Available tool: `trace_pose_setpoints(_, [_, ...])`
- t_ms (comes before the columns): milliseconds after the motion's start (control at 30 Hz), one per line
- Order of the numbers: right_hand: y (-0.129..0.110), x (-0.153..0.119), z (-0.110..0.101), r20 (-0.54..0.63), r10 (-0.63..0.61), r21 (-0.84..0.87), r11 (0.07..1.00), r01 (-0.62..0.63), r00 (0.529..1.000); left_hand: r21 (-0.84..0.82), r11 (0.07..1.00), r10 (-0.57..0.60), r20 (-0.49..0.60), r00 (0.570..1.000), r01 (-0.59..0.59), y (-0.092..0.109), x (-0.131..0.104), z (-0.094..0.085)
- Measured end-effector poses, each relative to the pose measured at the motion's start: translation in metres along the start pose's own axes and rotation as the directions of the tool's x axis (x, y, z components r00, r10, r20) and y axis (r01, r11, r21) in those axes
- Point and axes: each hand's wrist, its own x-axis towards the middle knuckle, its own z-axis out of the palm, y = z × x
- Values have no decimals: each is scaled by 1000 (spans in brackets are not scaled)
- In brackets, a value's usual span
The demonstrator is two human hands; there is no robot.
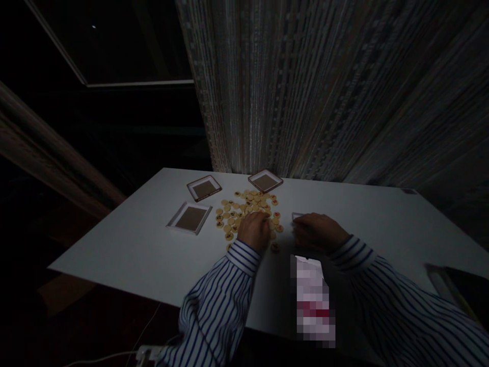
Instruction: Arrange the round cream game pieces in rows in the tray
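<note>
Round yellowish Chinese chess pieces [229, 221], some with dark or red characters, lie in a loose heap at the middle of the white table. At the heap's near edge is my left hand [254, 230], its fingers curled down among the pieces. Whatever those fingers hold is hidden under the hand. Farther right, my right hand [319, 230] is closed over a white-edged box [300, 215], which it mostly covers. Dim light hides whether these fingers pinch a piece or the box.
Three shallow open boxes stand beyond the pieces: a pale one [190, 218] at left, a brown-rimmed one [204, 188] behind it, another [265, 181] at the back. A phone [313, 295] with a blurred screen lies near me. A curtain [305, 92] hangs behind the table [126, 244].
</note>
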Motion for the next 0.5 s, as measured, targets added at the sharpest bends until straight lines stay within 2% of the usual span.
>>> trace_pose_setpoints(100, [-5, 6, -2, 64, 7, -39, 999, -5, 998, 25, 1000, 11, 28, 1000, -11, -1, 5, 15])
trace_pose_setpoints(233, [-9, 17, 3, 137, -1, -78, 997, 12, 991, 14, 998, 53, 42, 998, -54, -12, -1, 28])
trace_pose_setpoints(367, [-15, 30, 10, 191, -30, -105, 993, 51, 981, -13, 998, 58, 36, 998, -58, -22, -6, 34])
trace_pose_setpoints(500, [-22, 39, 11, 206, 2, -123, 992, 23, 979, -32, 997, 63, -6, 998, -63, -25, -6, 37])
